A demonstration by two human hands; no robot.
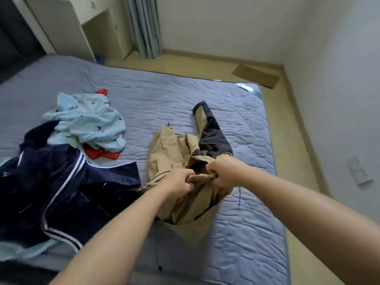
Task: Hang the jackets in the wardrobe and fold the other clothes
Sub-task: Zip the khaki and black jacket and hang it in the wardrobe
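A blue quilted bed (144, 93) carries a navy striped jacket (61, 192) at its left, a pale blue garment (88, 124) beyond that, and a tan-and-grey jacket (170, 151) near the middle. Its bunched edge is held tight in the grip of the left hand (178, 185) and right hand (223, 171).

navy jacket (61, 182) cut off left, fingertips buried in tan jacket (170, 149)
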